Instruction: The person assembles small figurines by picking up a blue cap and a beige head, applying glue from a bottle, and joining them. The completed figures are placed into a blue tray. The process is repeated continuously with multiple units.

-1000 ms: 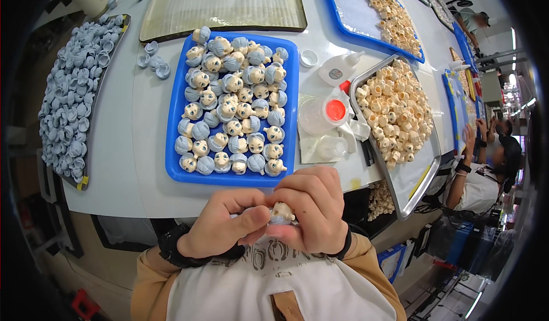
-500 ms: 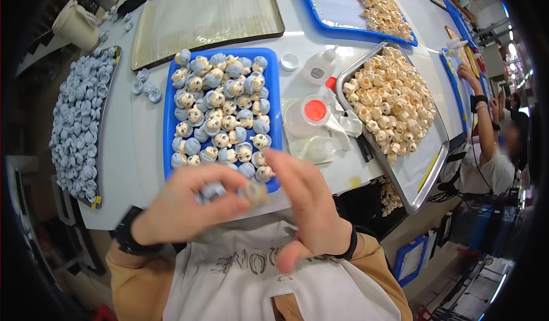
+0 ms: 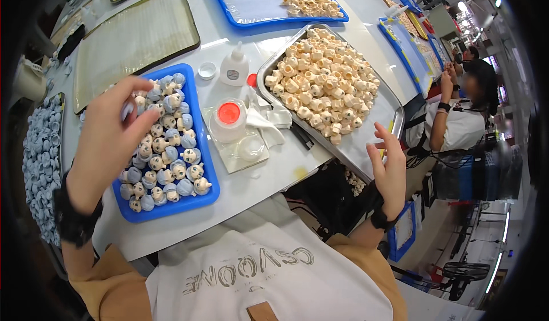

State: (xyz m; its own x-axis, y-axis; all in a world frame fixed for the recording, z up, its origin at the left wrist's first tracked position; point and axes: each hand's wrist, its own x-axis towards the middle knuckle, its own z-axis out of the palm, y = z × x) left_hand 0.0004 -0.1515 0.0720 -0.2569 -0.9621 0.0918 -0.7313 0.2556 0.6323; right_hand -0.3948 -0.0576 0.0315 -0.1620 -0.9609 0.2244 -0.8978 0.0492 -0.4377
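Over the left side of the blue tray (image 3: 213, 190) hovers my left hand (image 3: 106, 129), thumb and forefinger curved around a small doll head with pale blue hair, which they partly hide. Rows of similar doll heads (image 3: 186, 188), cream faces with pale blue hair, fill the tray. My right hand (image 3: 392, 169) is raised beside the near right edge of the metal tray (image 3: 394, 106), fingers apart and holding nothing. That tray carries a heap of hollow cream face pieces (image 3: 326, 80).
Between the trays stand a round tub with a red centre (image 3: 228, 114), a white squeeze bottle (image 3: 234, 66), a small round cap (image 3: 206, 70) and crumpled tissue (image 3: 266, 121). Pale blue hair pieces (image 3: 40, 166) lie at far left. A co-worker (image 3: 457, 115) sits at right.
My left hand has moved from in front of my chest to over the blue tray. My right hand has swung away to the right. The view has turned rightward.
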